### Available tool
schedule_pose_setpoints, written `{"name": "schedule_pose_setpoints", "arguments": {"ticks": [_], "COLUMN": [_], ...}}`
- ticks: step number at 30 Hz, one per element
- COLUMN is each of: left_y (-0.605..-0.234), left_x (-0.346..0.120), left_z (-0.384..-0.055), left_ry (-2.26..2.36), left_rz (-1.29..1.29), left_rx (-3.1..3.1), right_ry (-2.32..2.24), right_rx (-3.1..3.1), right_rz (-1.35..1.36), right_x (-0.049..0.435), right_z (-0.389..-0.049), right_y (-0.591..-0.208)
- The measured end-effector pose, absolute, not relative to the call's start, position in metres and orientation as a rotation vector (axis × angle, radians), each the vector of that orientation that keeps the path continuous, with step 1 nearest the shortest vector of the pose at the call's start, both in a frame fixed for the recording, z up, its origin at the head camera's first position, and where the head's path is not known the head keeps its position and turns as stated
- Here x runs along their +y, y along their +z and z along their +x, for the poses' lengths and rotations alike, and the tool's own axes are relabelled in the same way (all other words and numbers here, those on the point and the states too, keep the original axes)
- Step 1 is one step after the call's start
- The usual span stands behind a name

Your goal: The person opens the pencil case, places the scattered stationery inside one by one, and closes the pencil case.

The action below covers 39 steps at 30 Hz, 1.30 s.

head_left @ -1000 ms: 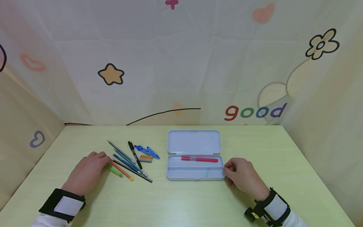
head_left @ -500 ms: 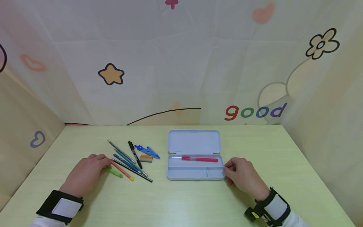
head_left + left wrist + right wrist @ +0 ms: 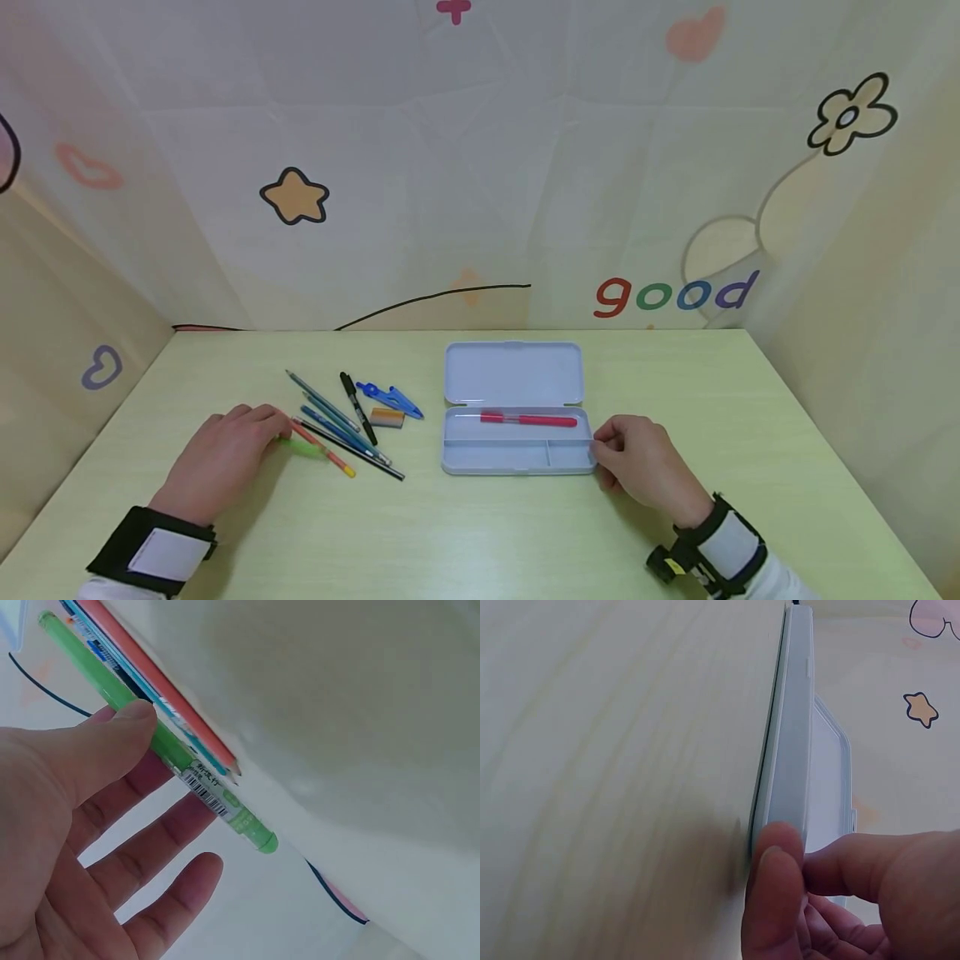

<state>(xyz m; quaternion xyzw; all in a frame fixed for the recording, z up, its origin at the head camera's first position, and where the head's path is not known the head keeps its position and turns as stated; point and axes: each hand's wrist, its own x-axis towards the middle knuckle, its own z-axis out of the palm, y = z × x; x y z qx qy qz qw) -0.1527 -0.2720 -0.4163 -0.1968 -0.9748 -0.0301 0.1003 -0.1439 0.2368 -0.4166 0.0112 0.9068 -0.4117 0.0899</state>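
My left hand [image 3: 226, 457] pinches a green pen [image 3: 86, 664] between thumb and fingers. A barcode label wraps the pen near one end in the left wrist view. In the head view the pen is blurred and overlaps an orange pencil [image 3: 337, 462] with a yellow end. My right hand [image 3: 647, 461] holds the right edge of a pale lilac pencil case [image 3: 495, 459], thumb and fingers at its corner. The case lies open on the table, lid folded back, with a red pen [image 3: 548, 422] in its rear compartment.
Right of my left hand lie several blue-toned pencils [image 3: 331, 410], a dark pencil [image 3: 386, 469] and a black marker [image 3: 351, 392]. A blue compass [image 3: 391, 398] and an orange-and-grey eraser [image 3: 386, 417] are beside them. A printed curtain [image 3: 480, 192] stands behind the table [image 3: 480, 533].
My left hand has drawn slightly to the left with the green pen, whose visible end has risen over the orange pencil. My right hand and the case have stayed in place.
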Motion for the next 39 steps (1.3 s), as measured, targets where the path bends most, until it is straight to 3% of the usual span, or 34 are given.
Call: {"name": "schedule_pose_setpoints", "arguments": {"ticks": [39], "left_y": [-0.372], "left_x": [-0.201], "left_z": [-0.151], "left_ry": [-0.05], "left_rz": [-0.787], "left_rx": [-2.648], "right_ry": [-1.224], "right_rx": [2.69], "right_rz": [0.044], "right_x": [0.237], "right_z": [-0.144], "right_y": [-0.417]}}
